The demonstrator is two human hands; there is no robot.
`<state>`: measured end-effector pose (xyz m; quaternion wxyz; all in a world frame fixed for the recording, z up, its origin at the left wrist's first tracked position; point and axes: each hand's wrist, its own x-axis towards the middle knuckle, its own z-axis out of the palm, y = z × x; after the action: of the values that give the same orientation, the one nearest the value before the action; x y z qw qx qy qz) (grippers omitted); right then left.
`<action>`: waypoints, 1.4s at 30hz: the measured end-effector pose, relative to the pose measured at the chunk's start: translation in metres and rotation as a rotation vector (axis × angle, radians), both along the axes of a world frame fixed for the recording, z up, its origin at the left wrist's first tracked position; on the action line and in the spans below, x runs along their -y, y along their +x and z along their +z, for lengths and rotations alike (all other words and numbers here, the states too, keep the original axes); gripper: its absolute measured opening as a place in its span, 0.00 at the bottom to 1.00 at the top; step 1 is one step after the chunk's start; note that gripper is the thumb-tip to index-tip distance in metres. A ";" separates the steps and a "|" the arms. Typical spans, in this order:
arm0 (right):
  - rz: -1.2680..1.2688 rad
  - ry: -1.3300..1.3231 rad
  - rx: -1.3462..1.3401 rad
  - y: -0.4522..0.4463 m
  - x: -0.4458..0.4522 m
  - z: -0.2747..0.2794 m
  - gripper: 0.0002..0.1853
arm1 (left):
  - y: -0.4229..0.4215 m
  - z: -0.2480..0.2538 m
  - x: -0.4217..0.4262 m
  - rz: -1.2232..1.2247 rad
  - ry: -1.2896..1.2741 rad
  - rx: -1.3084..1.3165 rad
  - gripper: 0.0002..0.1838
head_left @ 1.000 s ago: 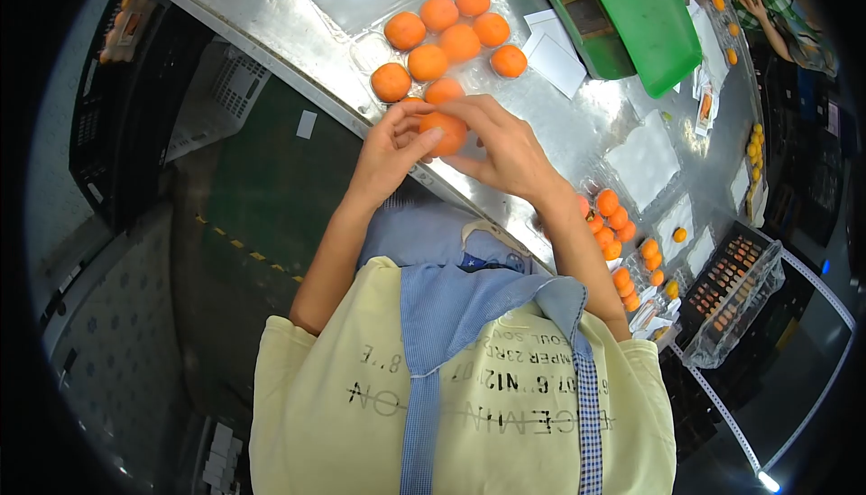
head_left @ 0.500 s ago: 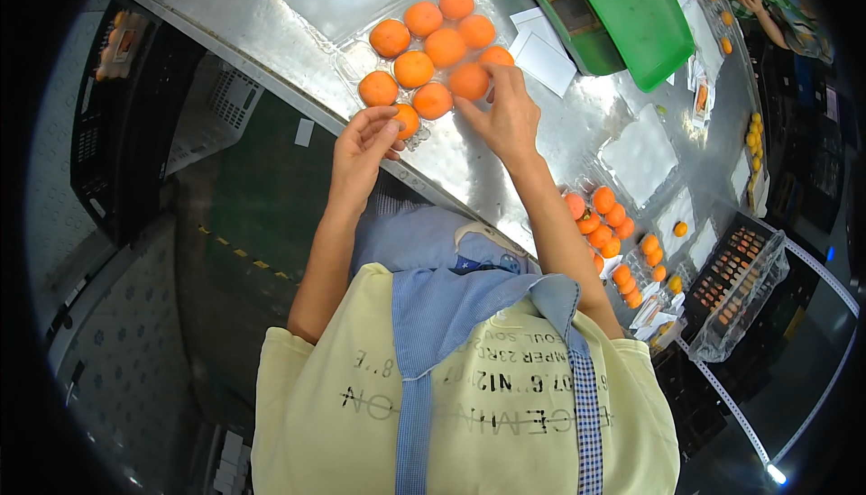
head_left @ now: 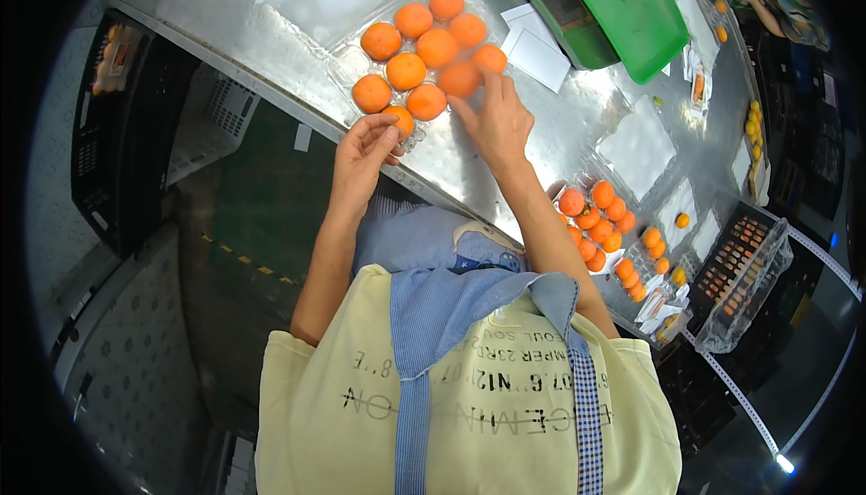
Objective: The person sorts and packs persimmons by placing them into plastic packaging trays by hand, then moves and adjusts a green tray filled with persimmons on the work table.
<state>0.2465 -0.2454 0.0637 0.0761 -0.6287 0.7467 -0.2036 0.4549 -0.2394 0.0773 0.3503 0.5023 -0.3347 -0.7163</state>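
Note:
Several orange fruits (head_left: 437, 48) sit in rows in a clear plastic tray (head_left: 348, 69) on the metal table. My left hand (head_left: 365, 148) holds the fruit (head_left: 398, 121) at the tray's near corner, thumb and fingers around its lower side. My right hand (head_left: 498, 116) has its fingers at the fruit (head_left: 490, 59) on the tray's right side, with the thumb by the neighbouring fruit (head_left: 459, 79). The fingertips are partly hidden behind the fruit.
A green bin (head_left: 622, 8) stands at the back of the metal table (head_left: 225, 8), beside white cards (head_left: 534, 51). More fruit in clear trays (head_left: 603, 224) lies to the right. A black crate (head_left: 735, 256) is farther right. Another person's arm (head_left: 765, 13) shows at top right.
Both hands were together around one fruit near the table edge. They have since parted: my right hand moved up and right to the tray's right side, my left stayed at the near corner.

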 end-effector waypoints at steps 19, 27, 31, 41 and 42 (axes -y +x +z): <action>-0.051 -0.064 0.352 -0.038 -0.057 0.021 0.15 | -0.018 0.009 -0.002 -0.099 0.002 0.050 0.13; -0.430 -0.207 0.304 -0.114 -0.187 0.024 0.10 | -0.071 0.019 -0.010 -0.444 -0.047 0.087 0.14; -0.740 -0.302 0.291 -0.156 -0.251 0.019 0.08 | -0.108 0.020 -0.027 -0.590 -0.076 0.099 0.13; -0.286 -0.107 0.178 -0.179 -0.260 0.027 0.15 | -0.177 0.010 -0.095 -0.862 -0.103 0.178 0.13; -0.212 -0.079 0.148 -0.181 -0.254 0.031 0.16 | -0.181 0.010 -0.100 -0.861 -0.098 0.176 0.13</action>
<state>0.0660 0.0082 0.0948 0.0842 -0.5321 0.7925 -0.2857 0.2735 -0.1389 0.0875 0.0135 0.3591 -0.5755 -0.7347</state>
